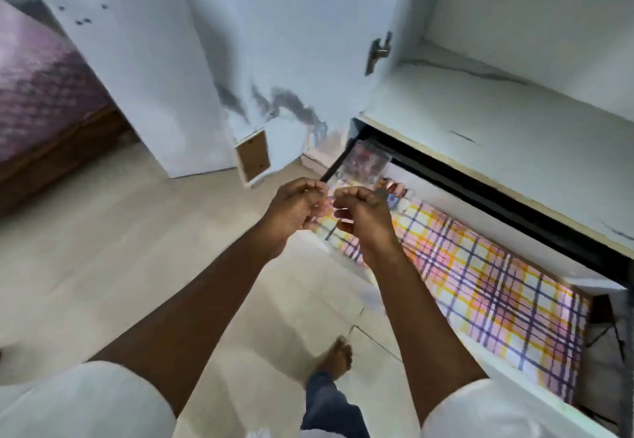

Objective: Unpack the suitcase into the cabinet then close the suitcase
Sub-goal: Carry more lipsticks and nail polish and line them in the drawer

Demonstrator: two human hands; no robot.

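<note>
Both hands, left (295, 206) and right (363, 212), are pinching a clear packet (367, 163); unpacking is underway, likely needing placing it on the cabinet shelf (497, 122).

Both hands meet at the centre, the left hand (295, 209) just beside the right hand (363, 212), with a clear packet (367, 166) held up between them, apparently pinched by both. Behind them stands the open cabinet door (274, 43). To the right is the cabinet (514, 101), its shelf (497, 122) above a lower compartment where a checked cloth (480, 283) lies. A bed (37, 87) sits far left. A bare foot (338, 357) rests on the floor (103, 249) below the hands.
</note>
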